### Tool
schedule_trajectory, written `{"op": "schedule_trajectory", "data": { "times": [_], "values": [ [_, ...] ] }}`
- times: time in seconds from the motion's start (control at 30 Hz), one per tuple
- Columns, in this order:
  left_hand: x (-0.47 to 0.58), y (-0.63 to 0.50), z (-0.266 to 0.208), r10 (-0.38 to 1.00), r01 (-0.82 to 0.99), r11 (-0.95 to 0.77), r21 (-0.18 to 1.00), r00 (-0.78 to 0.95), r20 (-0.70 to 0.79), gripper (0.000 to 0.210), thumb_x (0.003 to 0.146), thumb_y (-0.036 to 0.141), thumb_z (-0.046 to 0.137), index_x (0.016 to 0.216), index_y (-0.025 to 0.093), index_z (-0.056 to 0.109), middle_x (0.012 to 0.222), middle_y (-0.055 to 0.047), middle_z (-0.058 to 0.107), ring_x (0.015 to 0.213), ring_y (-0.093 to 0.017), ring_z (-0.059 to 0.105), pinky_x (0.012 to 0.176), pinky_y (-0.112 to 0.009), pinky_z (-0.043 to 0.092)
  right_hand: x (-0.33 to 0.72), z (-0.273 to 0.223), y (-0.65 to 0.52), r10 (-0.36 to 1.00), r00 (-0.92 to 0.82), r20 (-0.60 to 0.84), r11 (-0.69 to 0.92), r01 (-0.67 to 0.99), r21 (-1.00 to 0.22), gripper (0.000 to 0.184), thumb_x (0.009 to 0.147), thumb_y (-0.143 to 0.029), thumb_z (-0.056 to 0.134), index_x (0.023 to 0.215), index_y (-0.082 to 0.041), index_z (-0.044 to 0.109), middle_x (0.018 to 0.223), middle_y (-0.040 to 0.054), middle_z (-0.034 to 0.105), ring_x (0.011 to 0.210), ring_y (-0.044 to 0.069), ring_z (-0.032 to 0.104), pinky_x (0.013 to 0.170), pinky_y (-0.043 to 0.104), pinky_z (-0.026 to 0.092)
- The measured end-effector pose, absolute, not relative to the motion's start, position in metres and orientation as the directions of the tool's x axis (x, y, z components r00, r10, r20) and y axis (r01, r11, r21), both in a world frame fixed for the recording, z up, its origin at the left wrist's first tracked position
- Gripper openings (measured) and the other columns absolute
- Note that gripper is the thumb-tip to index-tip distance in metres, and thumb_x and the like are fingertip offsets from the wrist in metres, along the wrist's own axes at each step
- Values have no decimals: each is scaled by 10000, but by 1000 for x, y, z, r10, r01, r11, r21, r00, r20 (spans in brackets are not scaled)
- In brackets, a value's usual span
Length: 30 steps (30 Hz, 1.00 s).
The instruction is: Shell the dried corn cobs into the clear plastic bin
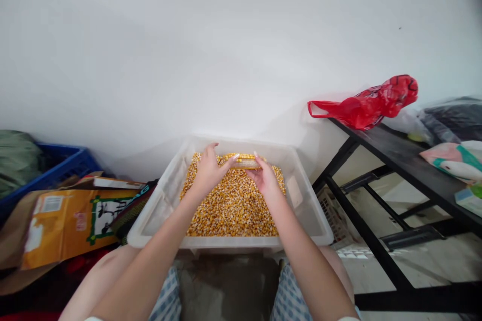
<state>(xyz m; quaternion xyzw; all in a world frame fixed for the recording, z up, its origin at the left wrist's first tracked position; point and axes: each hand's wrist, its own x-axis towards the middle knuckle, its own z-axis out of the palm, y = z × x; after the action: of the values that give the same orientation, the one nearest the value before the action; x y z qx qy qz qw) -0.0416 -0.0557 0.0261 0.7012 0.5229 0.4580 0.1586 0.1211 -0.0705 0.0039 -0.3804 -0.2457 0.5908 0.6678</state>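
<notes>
An ear of corn (246,162) lies level above the kernels, with yellow rows along its top and a paler, partly bare strip on the side facing me. My right hand (262,174) grips its right end between thumb and fingers. The fingers of my left hand (209,166) are spread, and its thumb reaches to the cob's left end; whether it presses on the cob is hard to see. Beneath both hands, loose yellow and whitish corn kernels (233,205) cover the bottom of a translucent plastic bin (150,228) that stands in front of my knees.
On the left are a blue crate (64,160) and an orange cardboard box (68,220). To the right stands a black-framed table (406,160) with a red plastic bag (369,105) at its corner. A white wall (226,50) rises behind the bin.
</notes>
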Motion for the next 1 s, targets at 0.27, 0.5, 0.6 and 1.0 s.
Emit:
{"op": "schedule_trajectory", "data": {
  "times": [0.27,0.5,0.6,1.0],
  "values": [
    [-25,-61,22,958,-132,-264,956,76,275,396,793,496,390,1039,192,453,1035,-61,555,992,-169,508,831,-287,397,101,21,-86,992,105,77,120,-513,-850,355,688,-400,582,967,-201,492,1011,24,584,832,130,597,743,274,503],
    [-29,-62,30,960,-272,-271,923,-9,279,446,769,454,464,1158,254,376,927,-40,560,878,-166,544,756,-299,438,74,21,-110,970,-244,12,0,-51,-999,503,630,-314,629,1081,-211,430,881,20,575,591,115,572,428,197,456],
    [-28,-63,26,943,-62,-318,946,78,322,431,751,428,504,1121,214,446,991,-59,540,974,-195,497,841,-319,390,63,4,-109,996,-68,64,67,37,-997,480,623,-254,598,1062,-198,412,822,3,554,560,85,525,409,166,420],
    [-28,-62,18,920,51,-391,919,36,390,400,832,425,333,1061,165,533,1023,-83,559,974,-182,495,889,-299,337,58,2,-110,995,-21,-101,-100,33,-994,389,607,-220,516,985,-193,429,712,-21,514,496,77,481,396,174,387]
  ]
}}
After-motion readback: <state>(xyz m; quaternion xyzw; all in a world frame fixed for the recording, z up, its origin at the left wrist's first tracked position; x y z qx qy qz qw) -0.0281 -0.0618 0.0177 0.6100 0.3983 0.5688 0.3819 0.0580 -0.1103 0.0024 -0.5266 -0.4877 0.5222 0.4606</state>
